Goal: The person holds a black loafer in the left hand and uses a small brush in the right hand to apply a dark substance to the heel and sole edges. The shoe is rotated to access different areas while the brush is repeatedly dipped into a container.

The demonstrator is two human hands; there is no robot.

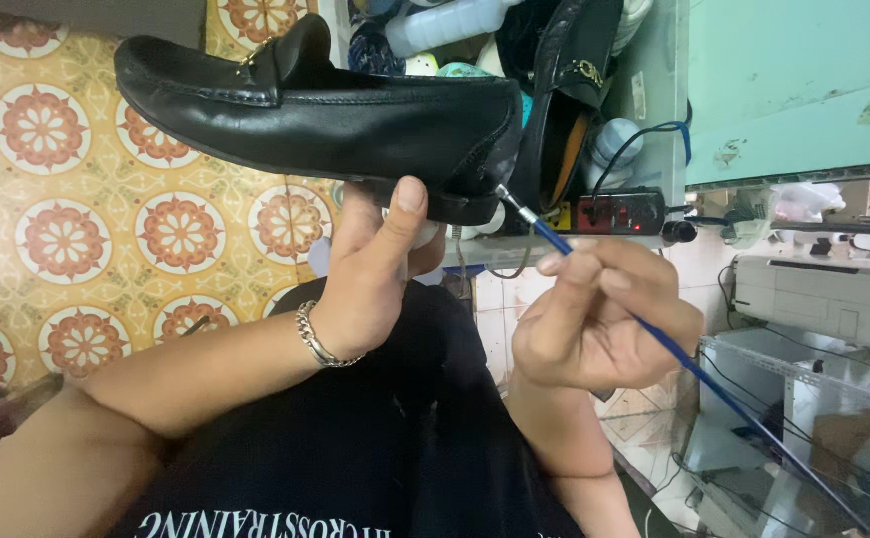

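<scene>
Left hand [380, 264]: we close it under the sole of a black loafer [325, 110], thumb up against the heel edge, so the shoe stays lifted and level in front of us.
Black loafer: held sideways in the upper middle of the view, toe to the left, heel to the right, which turns the heel toward the brush.
Right hand [594, 314]: we pinch a thin blue-handled brush [654, 334] between thumb and fingertips, pen-fashion, for fine control.
Brush tip: we see it touching the back of the heel, just right of our left thumb.
Bracelet [317, 339]: silver chain on our left wrist.
Second shoe [570, 90]: black, standing on end just behind the heel, far right.
Power strip [619, 211]: black, beyond the right hand.
Floor [66, 239]: patterned tiles at left.
</scene>
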